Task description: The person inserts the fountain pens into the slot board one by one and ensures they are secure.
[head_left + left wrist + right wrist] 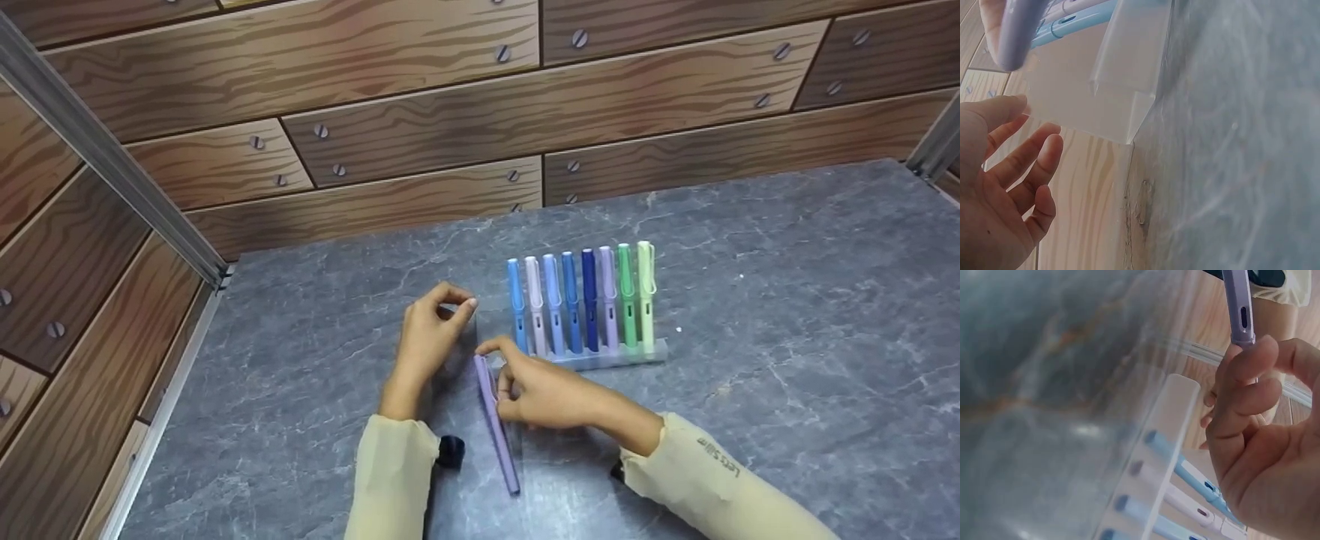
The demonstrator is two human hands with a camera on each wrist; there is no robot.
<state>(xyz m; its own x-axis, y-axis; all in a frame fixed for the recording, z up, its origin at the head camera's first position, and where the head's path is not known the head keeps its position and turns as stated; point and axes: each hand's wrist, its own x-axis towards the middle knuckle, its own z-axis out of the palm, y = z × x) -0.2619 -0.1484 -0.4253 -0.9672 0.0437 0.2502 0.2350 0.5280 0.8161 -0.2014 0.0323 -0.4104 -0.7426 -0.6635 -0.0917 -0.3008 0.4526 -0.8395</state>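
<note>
A capped lilac pen (496, 431) is held in my right hand (551, 390), pinched near its clip, with the index finger at its upper end. It slants beside the left end of a clear plastic pen holder (622, 358). Several capped pens stand side by side in that holder, from light blue (516, 296) through navy (590, 300) to green (627, 292) and pale green (646, 292). My left hand (431, 334) pinches the holder's left edge between thumb and index finger; the other fingers are loosely bent in the left wrist view.
Under everything lies a grey marbled tabletop (787, 337). Wood-patterned panels (420, 135) rise behind it and on the left, joined by a metal corner post (120, 150). Small white specks (679, 329) lie right of the holder.
</note>
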